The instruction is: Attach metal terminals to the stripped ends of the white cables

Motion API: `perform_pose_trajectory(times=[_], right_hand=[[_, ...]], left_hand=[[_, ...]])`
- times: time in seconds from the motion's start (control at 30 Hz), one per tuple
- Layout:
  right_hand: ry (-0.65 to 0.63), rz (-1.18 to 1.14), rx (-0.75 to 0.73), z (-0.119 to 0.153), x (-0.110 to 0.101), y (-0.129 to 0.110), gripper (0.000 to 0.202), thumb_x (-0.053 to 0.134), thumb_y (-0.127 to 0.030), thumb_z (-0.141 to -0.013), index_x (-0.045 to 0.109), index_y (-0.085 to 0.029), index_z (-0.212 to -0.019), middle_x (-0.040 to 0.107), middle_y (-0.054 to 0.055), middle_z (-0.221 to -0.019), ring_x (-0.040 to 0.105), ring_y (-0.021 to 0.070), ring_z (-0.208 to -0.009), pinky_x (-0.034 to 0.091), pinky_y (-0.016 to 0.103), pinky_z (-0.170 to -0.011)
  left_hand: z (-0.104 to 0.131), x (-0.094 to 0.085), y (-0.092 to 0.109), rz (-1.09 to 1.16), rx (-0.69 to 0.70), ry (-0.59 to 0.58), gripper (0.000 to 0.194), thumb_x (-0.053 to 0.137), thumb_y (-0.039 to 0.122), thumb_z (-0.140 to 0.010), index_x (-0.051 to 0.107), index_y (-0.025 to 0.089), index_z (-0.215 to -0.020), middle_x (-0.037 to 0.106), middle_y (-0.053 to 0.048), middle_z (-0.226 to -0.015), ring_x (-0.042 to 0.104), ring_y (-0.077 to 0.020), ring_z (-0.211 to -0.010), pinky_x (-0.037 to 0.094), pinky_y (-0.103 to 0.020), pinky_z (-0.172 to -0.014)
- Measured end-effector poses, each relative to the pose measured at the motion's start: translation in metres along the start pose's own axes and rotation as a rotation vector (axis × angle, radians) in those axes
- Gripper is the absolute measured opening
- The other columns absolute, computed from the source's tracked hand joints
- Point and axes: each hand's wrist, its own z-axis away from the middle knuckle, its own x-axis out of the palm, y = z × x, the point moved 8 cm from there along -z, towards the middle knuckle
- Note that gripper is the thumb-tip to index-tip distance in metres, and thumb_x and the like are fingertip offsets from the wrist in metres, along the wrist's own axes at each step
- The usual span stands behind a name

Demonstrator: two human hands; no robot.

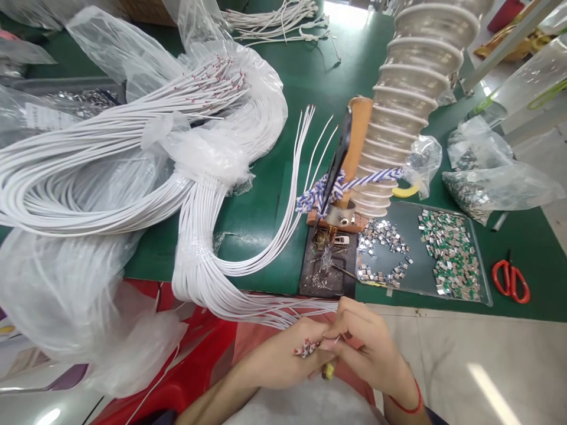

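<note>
My left hand (290, 360) is closed round a bunch of white cables (283, 307), which run in from the table's edge. Their stripped tips with red wires (305, 348) stick out of the fist. Close against it, my right hand (370, 342) pinches thumb and forefinger together on a thin white cable end; its exact tip is hidden by the fingers. A small yellow item (328, 370) shows beneath the hands, its kind unclear. Above them stands a soldering iron with an orange-brown handle (358, 136), tied with blue-and-white cord (323, 192) over a dark tray (325, 283).
A tray (411, 236) holds many small metal connectors (456, 254). Red-handled scissors (510, 282) lie right of it. A ribbed extraction hose (411, 88) hangs behind the iron. Large plastic-wrapped cable bundles (110, 141) cover the table's left; bags of metal parts (469, 189) sit at right.
</note>
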Motion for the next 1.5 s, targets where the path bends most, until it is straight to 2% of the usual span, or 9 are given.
perform_pose_trajectory(times=[0.17, 0.37, 0.63, 0.8, 0.93, 1.07, 1.2, 1.33, 1.5], right_hand=[[0.080, -0.057, 0.008, 0.003, -0.007, 0.000, 0.022, 0.060, -0.032, -0.102, 0.061, -0.022, -0.081, 0.053, -0.004, -0.063, 0.048, 0.0125, -0.057, 0.037, 0.024, -0.051], [0.198, -0.048, 0.089, 0.003, -0.013, 0.011, 0.020, 0.064, -0.030, -0.099, 0.064, -0.022, -0.080, 0.052, -0.005, -0.063, 0.047, 0.0114, -0.055, 0.036, 0.023, -0.049], [0.187, -0.067, 0.182, -0.001, -0.007, 0.022, 0.020, 0.066, -0.022, -0.096, 0.063, -0.021, -0.076, 0.050, -0.006, -0.062, 0.045, 0.0091, -0.051, 0.033, 0.022, -0.047], [0.233, 0.143, 0.229, 0.001, -0.025, 0.031, 0.019, 0.060, -0.021, -0.098, 0.064, -0.022, -0.080, 0.058, -0.002, -0.069, 0.052, 0.0126, -0.058, 0.039, 0.024, -0.052], [0.356, 0.486, 0.381, 0.004, -0.065, 0.059, 0.015, 0.059, -0.028, -0.098, 0.064, -0.023, -0.085, 0.058, 0.001, -0.076, 0.056, 0.0176, -0.067, 0.043, 0.030, -0.061], [0.362, 0.649, 0.430, -0.001, -0.085, 0.085, 0.015, 0.058, -0.034, -0.096, 0.064, -0.022, -0.090, 0.063, 0.006, -0.085, 0.059, 0.0253, -0.083, 0.045, 0.037, -0.075], [0.354, 0.665, 0.395, -0.006, -0.086, 0.090, 0.018, 0.055, -0.030, -0.096, 0.058, -0.023, -0.080, 0.063, 0.006, -0.083, 0.057, 0.0261, -0.083, 0.043, 0.041, -0.081], [0.407, 0.505, 0.447, 0.004, -0.085, 0.080, 0.012, 0.062, -0.031, -0.093, 0.063, -0.023, -0.084, 0.065, 0.004, -0.079, 0.057, 0.0223, -0.074, 0.044, 0.034, -0.068], [0.327, 0.165, 0.372, 0.011, -0.053, 0.048, 0.014, 0.060, -0.022, -0.097, 0.072, -0.026, -0.103, 0.071, 0.005, -0.093, 0.065, 0.0198, -0.084, 0.050, 0.030, -0.073]], left_hand=[[0.006, -0.005, 0.020, -0.137, 0.176, 0.079, 0.054, 0.033, 0.064, -0.103, 0.054, 0.018, -0.083, 0.056, -0.002, -0.075, 0.053, -0.0154, -0.067, 0.042, -0.026, -0.063], [0.019, -0.028, 0.006, -0.220, 0.082, 0.379, 0.030, 0.047, 0.045, -0.106, 0.061, 0.019, -0.103, 0.063, -0.002, -0.089, 0.056, -0.0140, -0.075, 0.045, -0.022, -0.067], [0.022, -0.053, 0.031, -0.292, 0.388, 0.545, 0.008, 0.064, 0.020, -0.098, 0.072, 0.018, -0.096, 0.072, -0.004, -0.095, 0.068, -0.0145, -0.087, 0.051, -0.022, -0.080], [0.019, -0.066, 0.036, -0.352, 0.375, 0.544, 0.014, 0.066, 0.016, -0.096, 0.079, 0.019, -0.099, 0.075, -0.008, -0.100, 0.071, -0.0172, -0.091, 0.055, -0.024, -0.081], [0.018, -0.079, 0.037, -0.328, 0.345, 0.576, 0.013, 0.069, 0.014, -0.092, 0.081, 0.018, -0.093, 0.076, -0.007, -0.096, 0.070, -0.0156, -0.082, 0.055, -0.023, -0.076], [0.015, -0.082, 0.034, -0.338, 0.314, 0.567, 0.012, 0.071, 0.012, -0.089, 0.081, 0.018, -0.089, 0.075, -0.007, -0.095, 0.069, -0.0155, -0.080, 0.054, -0.025, -0.078], [0.013, -0.078, 0.035, -0.303, 0.307, 0.551, 0.011, 0.071, 0.011, -0.087, 0.080, 0.016, -0.086, 0.073, -0.007, -0.095, 0.069, -0.0149, -0.079, 0.053, -0.023, -0.073], [0.013, -0.076, 0.043, -0.286, 0.311, 0.557, 0.012, 0.070, 0.014, -0.090, 0.079, 0.014, -0.082, 0.073, -0.007, -0.087, 0.068, -0.0154, -0.078, 0.053, -0.023, -0.073], [0.012, -0.075, 0.046, -0.311, 0.310, 0.532, 0.020, 0.066, 0.022, -0.094, 0.078, 0.013, -0.080, 0.073, -0.008, -0.082, 0.068, -0.0163, -0.076, 0.052, -0.024, -0.071]])
